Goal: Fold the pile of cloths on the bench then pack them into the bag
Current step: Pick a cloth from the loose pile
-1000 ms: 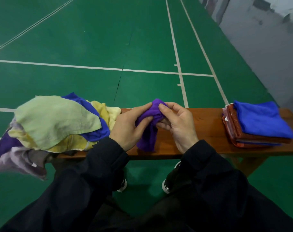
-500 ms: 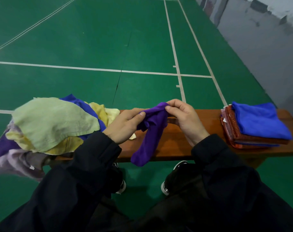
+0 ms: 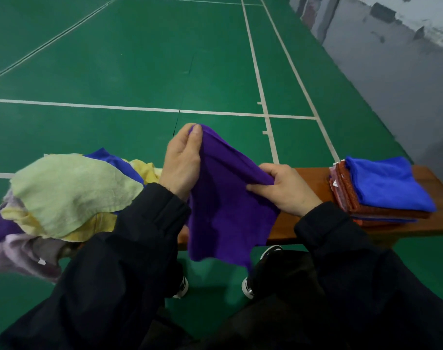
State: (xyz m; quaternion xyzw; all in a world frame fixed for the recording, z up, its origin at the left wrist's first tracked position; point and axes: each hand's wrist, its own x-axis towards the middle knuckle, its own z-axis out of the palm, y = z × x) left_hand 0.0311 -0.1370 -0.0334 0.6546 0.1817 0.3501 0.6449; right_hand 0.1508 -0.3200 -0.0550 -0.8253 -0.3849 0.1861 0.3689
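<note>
Purple cloth (image 3: 228, 210) pinched at its top edge, left hand (image 3: 182, 162) fingers high, right hand (image 3: 281, 188) fingers lower.

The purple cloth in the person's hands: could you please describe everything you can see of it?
The purple cloth is a plain, deep-violet piece of soft, matte fabric, unfolded and creased. It hangs in the air in front of the wooden bench, its ragged lower edge dangling below the bench's front edge. The left hand pinches its highest corner, and the right hand grips its upper edge lower down, so that edge slopes down to the right. Only the hands touch it, as far as can be seen.
</note>
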